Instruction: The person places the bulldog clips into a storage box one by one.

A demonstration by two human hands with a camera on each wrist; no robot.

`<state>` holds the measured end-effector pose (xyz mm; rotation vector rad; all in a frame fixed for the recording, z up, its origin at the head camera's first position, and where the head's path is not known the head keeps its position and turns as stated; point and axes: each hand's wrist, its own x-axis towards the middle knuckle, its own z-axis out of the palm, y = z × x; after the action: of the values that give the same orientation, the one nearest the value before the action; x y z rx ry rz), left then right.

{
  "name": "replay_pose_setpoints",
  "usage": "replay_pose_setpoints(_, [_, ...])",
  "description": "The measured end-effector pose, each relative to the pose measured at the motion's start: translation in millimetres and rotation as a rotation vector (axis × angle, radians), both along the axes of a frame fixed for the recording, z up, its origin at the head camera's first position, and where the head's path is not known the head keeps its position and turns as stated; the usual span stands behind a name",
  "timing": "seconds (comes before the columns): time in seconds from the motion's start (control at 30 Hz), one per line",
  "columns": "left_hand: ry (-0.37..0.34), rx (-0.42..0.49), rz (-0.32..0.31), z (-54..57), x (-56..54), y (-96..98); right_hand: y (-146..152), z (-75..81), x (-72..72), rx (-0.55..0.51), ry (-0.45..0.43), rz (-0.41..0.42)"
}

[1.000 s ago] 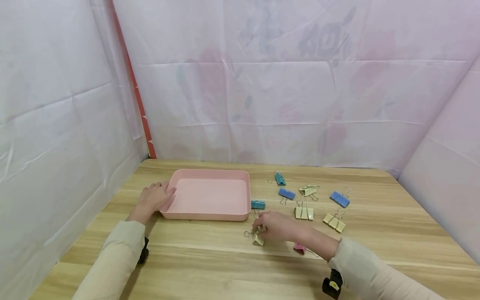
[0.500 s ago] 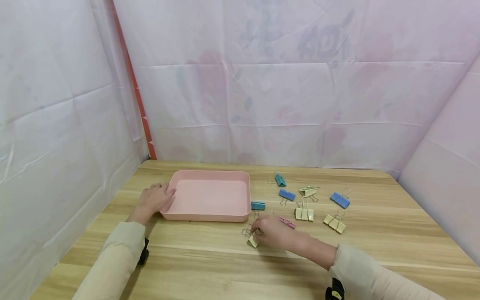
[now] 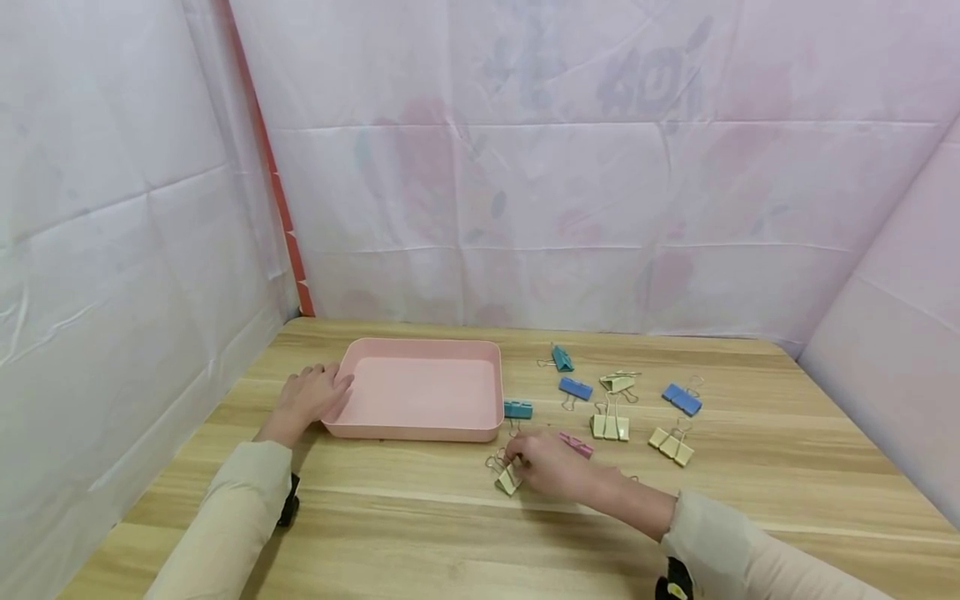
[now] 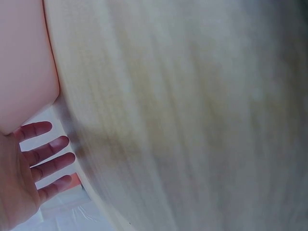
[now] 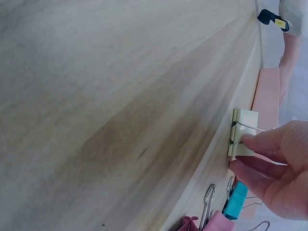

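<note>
My left hand (image 3: 309,396) rests on the left rim of a pink tray (image 3: 420,434), its fingers loosely extended; in the left wrist view those fingers (image 4: 50,166) are spread beside the tray wall (image 4: 29,62). Right of the tray's front corner, my right hand (image 3: 551,467) pinches a pale yellow binder clip (image 3: 508,480) low over the table. In the right wrist view, the thumb presses against this yellow binder clip (image 5: 244,130) by its wire handle. A pink binder clip (image 3: 576,444) lies just behind the right hand. The tray floor shows no clips.
Teal (image 3: 517,409) and blue (image 3: 575,388) binder clips lie right of the tray. More yellow clips (image 3: 611,428) and another blue clip (image 3: 682,398) are scattered farther right. White sheeting (image 3: 480,208) hangs behind the wooden table (image 3: 420,517).
My right hand has shifted slightly toward me, and the yellow clip has turned and slid a little left. The pink clip behind the hand has come into sight. My left hand stays put.
</note>
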<state>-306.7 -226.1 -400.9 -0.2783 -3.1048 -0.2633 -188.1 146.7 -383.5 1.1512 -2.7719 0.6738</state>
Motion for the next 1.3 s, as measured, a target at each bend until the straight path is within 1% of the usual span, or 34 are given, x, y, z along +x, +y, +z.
replay_pose_setpoints(0.2, [0.001,-0.007,-0.002,0.9,0.1,0.1,-0.1,-1.5,-0.5,-0.021,-0.006,0.003])
replay_pose_setpoints(0.33, [-0.003,-0.012,0.002,1.0,1.3,-0.2,-1.4,-0.2,0.6,-0.034,-0.030,-0.002])
replay_pose_setpoints(0.53, [-0.003,-0.011,0.004,0.8,1.1,-0.4,-3.1,4.8,1.9,-0.059,-0.091,-0.044])
replay_pose_setpoints(0.67, [0.005,-0.008,0.004,0.0,0.7,-0.1,-2.6,8.2,2.0,-0.068,-0.093,-0.063])
replay_pose_setpoints(0.97, [0.007,0.002,0.008,-0.4,1.2,1.6,-0.4,20.5,0.3,-0.090,-0.093,-0.060])
replay_pose_setpoints(1.13, [0.017,-0.001,0.005,0.3,0.6,0.7,-1.5,28.8,-0.1,-0.103,-0.112,-0.086])
replay_pose_setpoints(1.3, [0.032,-0.005,0.000,0.5,0.5,0.0,-4.0,35.0,-2.2,-0.121,-0.097,-0.119])
